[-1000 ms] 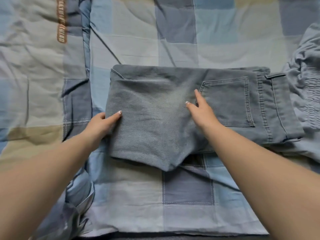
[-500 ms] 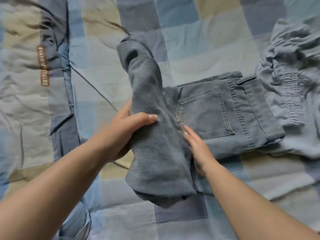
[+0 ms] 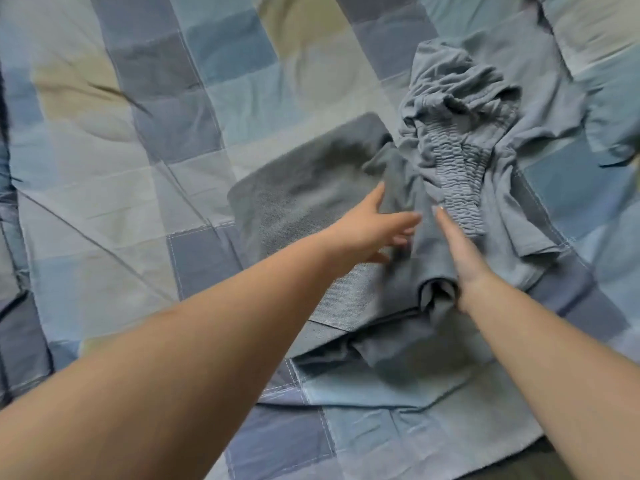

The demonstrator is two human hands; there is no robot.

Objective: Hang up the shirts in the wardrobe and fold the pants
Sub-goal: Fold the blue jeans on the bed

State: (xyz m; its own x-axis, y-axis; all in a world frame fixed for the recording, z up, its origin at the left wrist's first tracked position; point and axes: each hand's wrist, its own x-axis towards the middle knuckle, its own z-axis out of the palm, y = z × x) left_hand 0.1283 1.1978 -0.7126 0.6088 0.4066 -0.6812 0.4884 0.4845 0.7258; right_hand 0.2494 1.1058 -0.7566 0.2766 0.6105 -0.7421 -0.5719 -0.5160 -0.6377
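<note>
Close to the person, on the patchwork bedspread (image 3: 114,202), lie the grey jeans (image 3: 304,195), folded over into a thick stack. Both hands sit on top of the jeans. On the near right part of the jeans, the right hand (image 3: 460,251) lies flat with its fingers straight and pressed side by side, pushing the cloth down. Just left of it, the left hand (image 3: 374,226) reaches across the jeans with its fingers spread out, and it pinches nothing. I think the step now is folding the pants, and the fold looks nearly done. The near edge of the jeans is lumpy and one flap sticks out, so the next move should smooth it flat and square up the stack. Just past the jeans, touching their far right side, is a crumpled light blue garment with a stretchy gathered band (image 3: 460,140). It crowds the jeans and may need to be pushed away.
</note>
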